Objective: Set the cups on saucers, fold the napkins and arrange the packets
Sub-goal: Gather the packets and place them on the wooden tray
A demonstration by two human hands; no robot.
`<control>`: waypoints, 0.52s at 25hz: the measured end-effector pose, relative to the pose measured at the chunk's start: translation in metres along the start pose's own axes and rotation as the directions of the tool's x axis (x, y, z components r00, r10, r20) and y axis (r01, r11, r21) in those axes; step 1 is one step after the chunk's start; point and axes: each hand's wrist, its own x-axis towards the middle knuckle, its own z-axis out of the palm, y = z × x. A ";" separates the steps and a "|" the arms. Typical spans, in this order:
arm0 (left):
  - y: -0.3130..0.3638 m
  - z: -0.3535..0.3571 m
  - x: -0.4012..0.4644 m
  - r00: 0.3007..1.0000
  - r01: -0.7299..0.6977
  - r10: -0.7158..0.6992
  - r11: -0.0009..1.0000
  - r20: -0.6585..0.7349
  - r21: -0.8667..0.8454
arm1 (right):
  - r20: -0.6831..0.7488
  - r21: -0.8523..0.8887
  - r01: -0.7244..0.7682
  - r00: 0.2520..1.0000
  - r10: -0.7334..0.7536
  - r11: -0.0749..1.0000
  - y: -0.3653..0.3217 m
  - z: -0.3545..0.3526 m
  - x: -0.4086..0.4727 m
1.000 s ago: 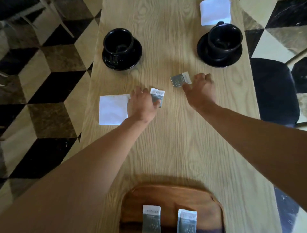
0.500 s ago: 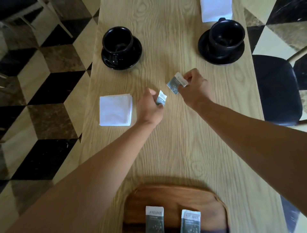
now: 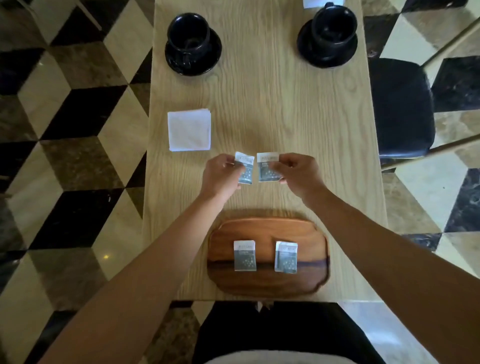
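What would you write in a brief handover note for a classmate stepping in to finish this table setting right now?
Left hand pinches one packet; right hand pinches another packet, both held side by side just beyond the wooden tray.
Two packets already lie on the tray: left one, right one.
Done: both black cups sit on saucers, left cup and right cup. A folded white napkin lies left of centre; a second napkin is barely visible at the far edge.
Left: probably set the two held packets in place.
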 end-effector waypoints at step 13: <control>-0.105 -0.039 -0.101 0.975 0.057 -0.082 0.991 0.206 0.123 | -0.110 -0.007 -0.292 0.951 0.290 0.956 0.087 -0.024 -0.148</control>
